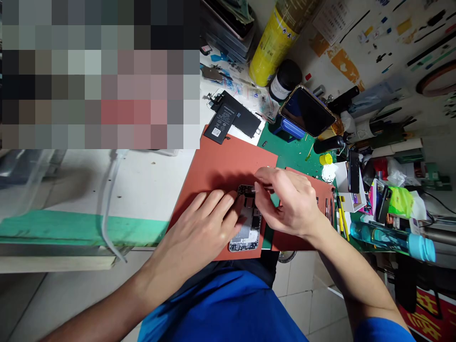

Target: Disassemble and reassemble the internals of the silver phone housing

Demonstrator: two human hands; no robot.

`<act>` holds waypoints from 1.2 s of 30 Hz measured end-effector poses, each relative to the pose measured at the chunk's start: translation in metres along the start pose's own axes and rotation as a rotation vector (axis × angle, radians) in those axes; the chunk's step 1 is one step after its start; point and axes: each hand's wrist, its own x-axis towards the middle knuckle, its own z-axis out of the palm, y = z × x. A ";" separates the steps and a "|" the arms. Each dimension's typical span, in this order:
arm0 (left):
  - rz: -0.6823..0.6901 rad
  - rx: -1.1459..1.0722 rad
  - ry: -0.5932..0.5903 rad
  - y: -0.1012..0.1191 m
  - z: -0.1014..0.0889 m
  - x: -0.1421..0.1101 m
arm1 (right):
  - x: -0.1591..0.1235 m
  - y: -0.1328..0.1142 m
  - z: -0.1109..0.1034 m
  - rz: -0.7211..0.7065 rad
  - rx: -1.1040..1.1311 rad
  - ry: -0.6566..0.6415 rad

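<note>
An opened phone (245, 232) with its inner parts bare lies on an orange-red mat (228, 161). My left hand (210, 218) rests flat along the phone's left side, fingers spread, with fingertips touching its frame. Over the phone's upper right corner, my right hand (288, 202) is closed in a pinch. Something thin and shiny shows by its fingertips, too small and covered to name. Further up, a black phone battery (221, 121) lies partly on the mat, overlapping another dark flat part (245, 121).
A phone (308, 111) leans on a blue stand (287, 129) behind the mat. A yellow spray can (274, 42) and a black jar (286, 80) stand at the back. Pens (342, 218) and a light-blue bottle (392, 242) lie to the right. A pale cable (107, 209) hangs left.
</note>
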 end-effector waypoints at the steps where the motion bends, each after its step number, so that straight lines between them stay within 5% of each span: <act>1: -0.010 -0.025 0.003 0.000 0.000 0.000 | 0.000 0.000 0.000 -0.002 -0.004 0.003; 18: 0.030 0.082 0.016 0.000 0.001 0.000 | -0.002 -0.006 0.005 0.037 -0.072 0.052; 20: 0.020 0.082 0.011 0.000 0.002 -0.001 | -0.007 -0.004 -0.001 0.108 -0.044 0.068; 24: 0.004 0.080 -0.008 -0.001 0.004 -0.001 | -0.024 0.011 -0.008 0.441 0.051 0.353; 27: -0.001 0.067 0.007 -0.001 0.005 -0.001 | -0.040 0.024 0.001 0.614 0.151 0.442; 36: -0.070 -0.209 0.148 -0.007 -0.001 -0.004 | -0.042 0.026 0.030 0.722 0.288 0.433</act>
